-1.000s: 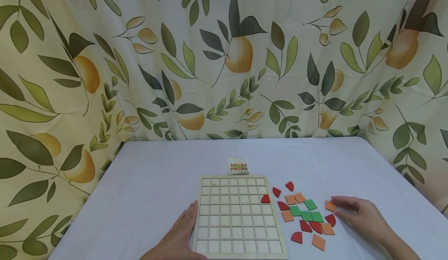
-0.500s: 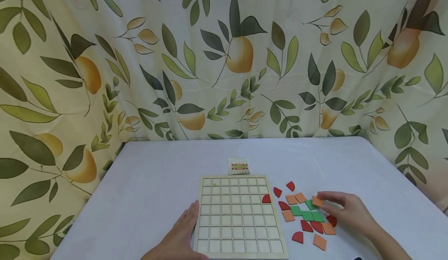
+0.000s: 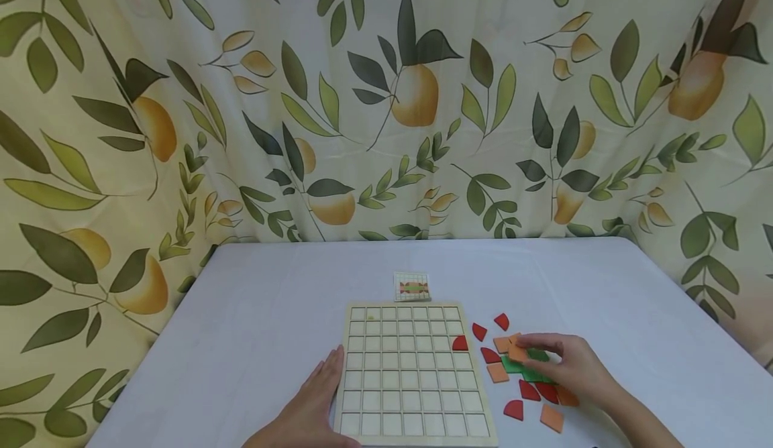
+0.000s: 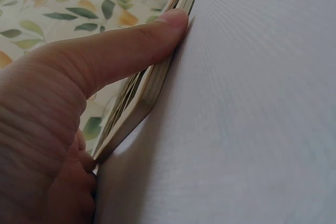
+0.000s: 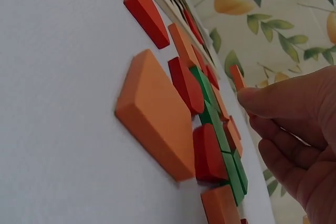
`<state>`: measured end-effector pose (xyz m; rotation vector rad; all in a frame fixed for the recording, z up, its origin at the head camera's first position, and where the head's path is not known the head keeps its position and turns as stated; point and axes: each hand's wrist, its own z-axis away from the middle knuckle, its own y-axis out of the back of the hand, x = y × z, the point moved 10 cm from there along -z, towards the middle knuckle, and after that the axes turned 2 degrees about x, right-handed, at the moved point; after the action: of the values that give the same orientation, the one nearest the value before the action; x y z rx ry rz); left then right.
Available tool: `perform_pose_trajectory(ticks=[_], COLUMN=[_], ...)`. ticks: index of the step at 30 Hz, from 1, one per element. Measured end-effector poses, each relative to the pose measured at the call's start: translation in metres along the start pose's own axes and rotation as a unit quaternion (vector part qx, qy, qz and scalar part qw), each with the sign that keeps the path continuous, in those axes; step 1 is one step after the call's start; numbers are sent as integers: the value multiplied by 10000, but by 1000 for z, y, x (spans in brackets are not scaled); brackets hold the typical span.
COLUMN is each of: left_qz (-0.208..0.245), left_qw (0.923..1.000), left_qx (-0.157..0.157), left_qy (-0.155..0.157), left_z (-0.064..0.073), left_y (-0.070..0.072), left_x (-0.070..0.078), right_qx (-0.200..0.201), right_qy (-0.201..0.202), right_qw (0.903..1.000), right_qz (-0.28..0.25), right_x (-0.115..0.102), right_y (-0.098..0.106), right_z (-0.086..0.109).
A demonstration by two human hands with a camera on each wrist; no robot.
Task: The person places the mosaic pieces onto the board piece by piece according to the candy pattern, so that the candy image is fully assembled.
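The wooden grid board (image 3: pixel 417 362) lies flat at the near middle of the table, with one red quarter-circle tile (image 3: pixel 460 343) in its right column. My left hand (image 3: pixel 308 404) rests at the board's near left corner, fingers straight along the left side. In the left wrist view, its thumb (image 4: pixel 131 48) lies along the board's edge. Between thumb and fingertips, my right hand (image 3: pixel 574 365) pinches an orange square tile (image 3: pixel 517 352), raised over the loose tiles right of the board. This tile (image 5: pixel 238 77) shows edge-on in the right wrist view. My right hand partly hides green square tiles (image 3: pixel 513 365).
A small pattern card (image 3: pixel 413 287) lies just beyond the board's far edge. Loose red tiles (image 3: pixel 514 409) and orange tiles (image 3: pixel 552 418) lie scattered right of the board. White cloth covers the table (image 3: pixel 272 307); a fruit-print curtain (image 3: pixel 374 166) hangs behind it.
My right hand has carried the orange square tile leftward from the right edge of the loose tiles to over their far part, nearer the board. My left hand stays on the board.
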<state>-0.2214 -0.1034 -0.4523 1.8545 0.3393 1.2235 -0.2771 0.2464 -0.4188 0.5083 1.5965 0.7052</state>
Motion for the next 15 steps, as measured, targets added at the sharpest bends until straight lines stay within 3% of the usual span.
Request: perform_pose_trajectory(ticks=[4,11,15], left_qz=[35,102,101], left_qw=[10000,9999,9999], left_qx=[-12,-41,-45], left_qy=[15,72,91], left_z=[0,0,-1], left_y=[1,0,0], left_x=[0,-1,-1], right_qx=[-65,-436,-654], right_qy=[97,678,605], right_qw=[9999,9962,9947], right_qz=[-69,-316,-504], right_x=[-7,-29,-32], right_y=[-8,-24,-33], right_z=[-1,-5,-8])
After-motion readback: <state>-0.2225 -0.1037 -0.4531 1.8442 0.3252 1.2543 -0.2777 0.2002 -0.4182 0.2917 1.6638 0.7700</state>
